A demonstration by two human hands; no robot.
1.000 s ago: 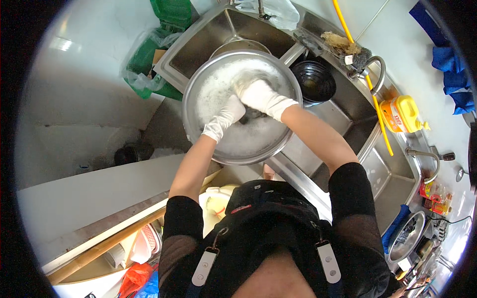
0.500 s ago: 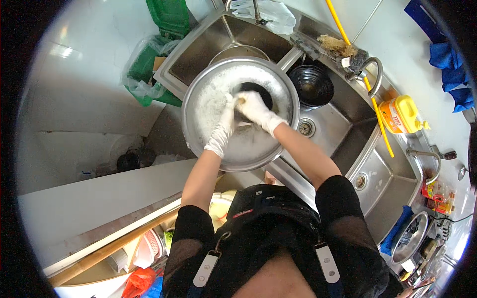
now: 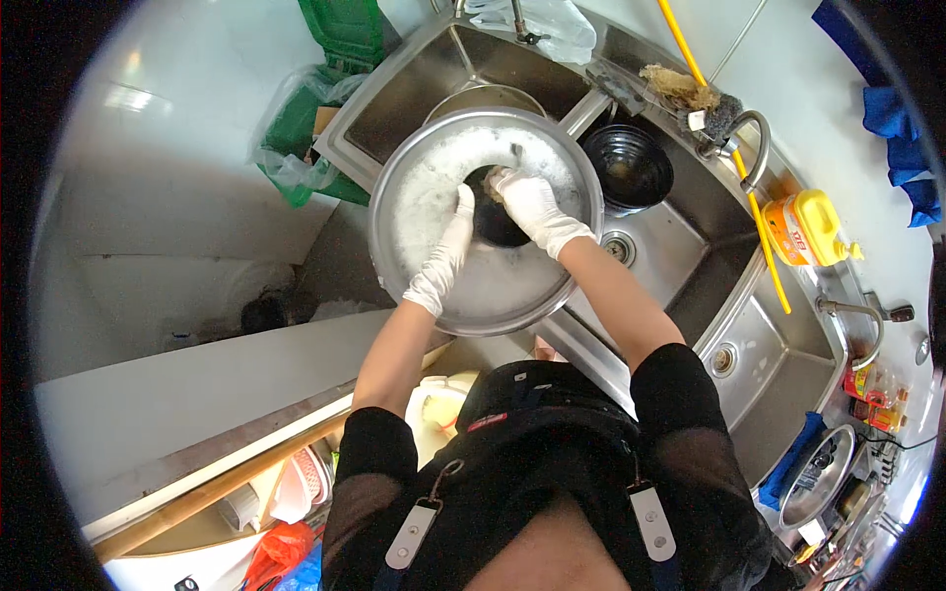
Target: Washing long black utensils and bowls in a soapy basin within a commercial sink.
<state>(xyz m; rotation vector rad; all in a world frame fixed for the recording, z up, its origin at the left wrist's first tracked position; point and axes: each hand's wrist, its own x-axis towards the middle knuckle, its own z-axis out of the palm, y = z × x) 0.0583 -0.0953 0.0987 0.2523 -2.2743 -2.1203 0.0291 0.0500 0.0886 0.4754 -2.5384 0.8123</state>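
A wide metal basin (image 3: 380, 231) of foamy water stands in front of me. Over the water is a black bowl (image 3: 501, 229), partly covered by my gloved hands. My left hand (image 3: 451, 246) grips the bowl's left edge, thumb up and fingers hidden beneath. Closed around a tan scrubber (image 3: 495, 183), my right hand (image 3: 532, 209) presses at the bowl's upper right side. Both hands wear white gloves. To the right, a stack of black bowls (image 3: 626, 167) sits in the middle sink.
Metal sinks (image 3: 680, 246) run from upper left to lower right. A yellow jug (image 3: 813, 229) stands beside a yellow hose (image 3: 764, 231) at the right. Behind the sinks lie scrubbers (image 3: 680, 89) and a clear plastic bag (image 3: 557, 30). A green bin (image 3: 286, 167) is at the left.
My right hand, blurred by motion before, has moved slightly up and right along the bowl. The bowl now lies more open to view, and my two hands are further apart.
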